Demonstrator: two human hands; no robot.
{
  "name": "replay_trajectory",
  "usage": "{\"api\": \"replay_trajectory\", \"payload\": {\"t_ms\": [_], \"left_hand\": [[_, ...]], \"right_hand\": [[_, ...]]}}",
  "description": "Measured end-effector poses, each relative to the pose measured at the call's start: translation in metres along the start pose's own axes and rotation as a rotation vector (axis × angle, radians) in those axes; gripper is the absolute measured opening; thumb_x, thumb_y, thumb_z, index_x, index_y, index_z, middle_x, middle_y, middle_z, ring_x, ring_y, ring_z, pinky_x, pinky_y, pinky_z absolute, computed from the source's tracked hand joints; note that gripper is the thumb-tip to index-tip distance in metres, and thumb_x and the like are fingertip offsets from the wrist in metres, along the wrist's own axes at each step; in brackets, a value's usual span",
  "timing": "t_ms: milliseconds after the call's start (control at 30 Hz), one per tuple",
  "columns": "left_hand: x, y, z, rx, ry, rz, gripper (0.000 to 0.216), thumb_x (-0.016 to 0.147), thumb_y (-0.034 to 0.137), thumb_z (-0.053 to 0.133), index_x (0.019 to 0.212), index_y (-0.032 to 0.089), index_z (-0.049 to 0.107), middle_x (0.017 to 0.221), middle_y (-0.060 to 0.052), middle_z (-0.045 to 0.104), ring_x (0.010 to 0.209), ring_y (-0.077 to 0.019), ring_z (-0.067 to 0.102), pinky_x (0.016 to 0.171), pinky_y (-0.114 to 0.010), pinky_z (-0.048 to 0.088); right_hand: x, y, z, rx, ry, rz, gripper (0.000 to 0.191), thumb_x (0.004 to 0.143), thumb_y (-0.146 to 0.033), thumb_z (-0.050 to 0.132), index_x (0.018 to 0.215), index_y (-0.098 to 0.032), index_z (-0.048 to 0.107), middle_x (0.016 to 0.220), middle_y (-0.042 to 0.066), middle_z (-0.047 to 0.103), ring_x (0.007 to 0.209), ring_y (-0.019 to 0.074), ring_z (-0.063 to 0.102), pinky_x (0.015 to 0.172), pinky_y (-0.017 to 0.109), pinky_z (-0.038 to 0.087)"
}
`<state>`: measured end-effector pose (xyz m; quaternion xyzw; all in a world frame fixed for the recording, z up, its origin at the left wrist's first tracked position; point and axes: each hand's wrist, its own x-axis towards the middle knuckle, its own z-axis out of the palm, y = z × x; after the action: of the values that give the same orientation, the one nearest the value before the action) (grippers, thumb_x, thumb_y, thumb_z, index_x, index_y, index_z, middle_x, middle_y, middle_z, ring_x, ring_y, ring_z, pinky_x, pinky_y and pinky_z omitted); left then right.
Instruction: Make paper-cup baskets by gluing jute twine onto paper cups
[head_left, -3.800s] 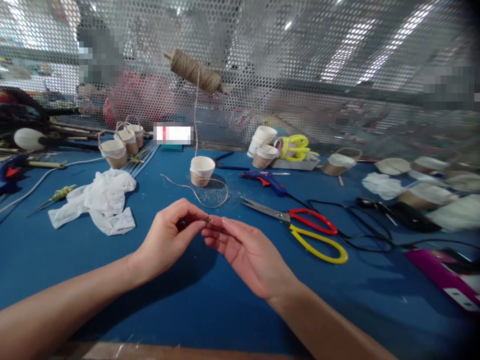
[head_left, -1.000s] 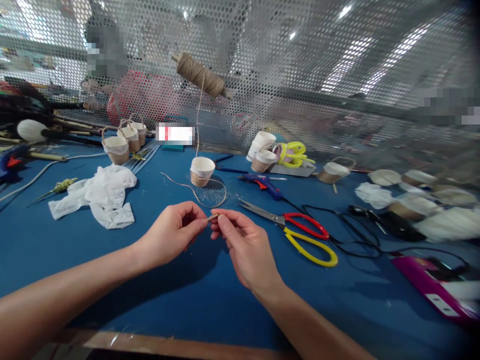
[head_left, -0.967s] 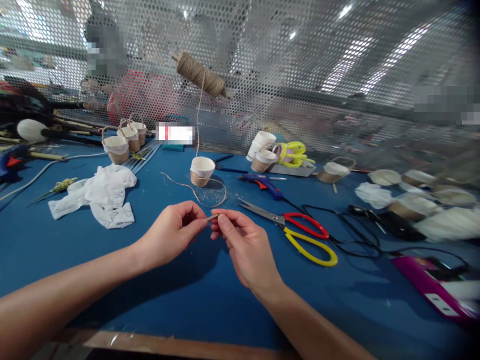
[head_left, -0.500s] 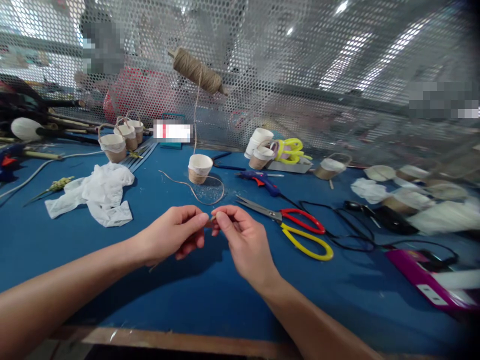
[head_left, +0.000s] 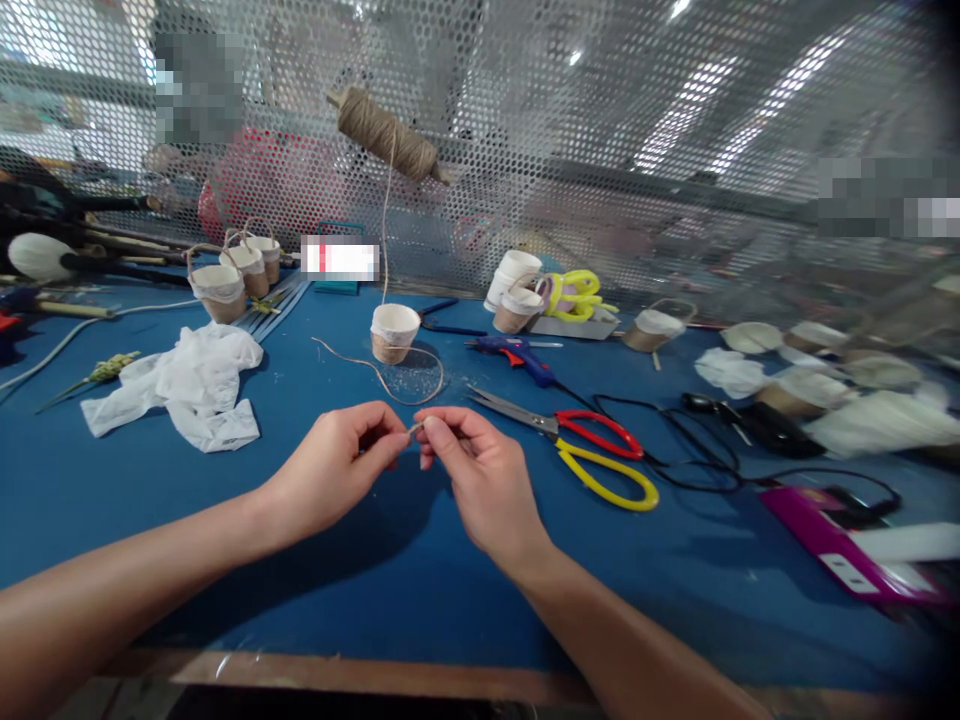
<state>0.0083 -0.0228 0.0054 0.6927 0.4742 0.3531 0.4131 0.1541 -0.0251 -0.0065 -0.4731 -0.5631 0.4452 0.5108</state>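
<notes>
Since the left hand (head_left: 330, 468) has turned, hiding fingers that showed below its thumb, a thin brown strand (head_left: 415, 429) is visible, clamped by it and the right hand (head_left: 487, 480) above the desk (head_left: 375, 590), between the paper cup (head_left: 395, 330) and the front edge (head_left: 315, 669); its handling seems unfinished.

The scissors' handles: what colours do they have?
Red handle and yellow handle, both clear in the head view.

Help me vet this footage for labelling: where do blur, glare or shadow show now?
Head view: brown-and-white round cups at far right smear; head view: bright streaks show through the perforated grey metal screen; head view: a soft shadow darkens the flat blue tabletop below the bare left hand and bare right hand.
</notes>
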Motion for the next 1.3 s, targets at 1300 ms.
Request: {"api": "replay_trajectory", "payload": {"t_ms": [1300], "left_hand": [[0.017, 0.005, 0.002, -0.255, -0.097, -0.109, 0.023, 0.079, 0.033, 0.048, 0.065, 0.016, 0.044, 0.052, 0.007, 0.043, 0.043, -0.0045, 0.032, 0.041, -0.018, 0.024]], "right_hand": [[0.009, 0.011, -0.005, 0.244, -0.002, 0.004, 0.013, 0.073, -0.030, 0.063, 0.082, -0.022, 0.068, 0.066, -0.002, 0.061, 0.058, 0.0087, 0.050, 0.062, 0.026, 0.042]]}}
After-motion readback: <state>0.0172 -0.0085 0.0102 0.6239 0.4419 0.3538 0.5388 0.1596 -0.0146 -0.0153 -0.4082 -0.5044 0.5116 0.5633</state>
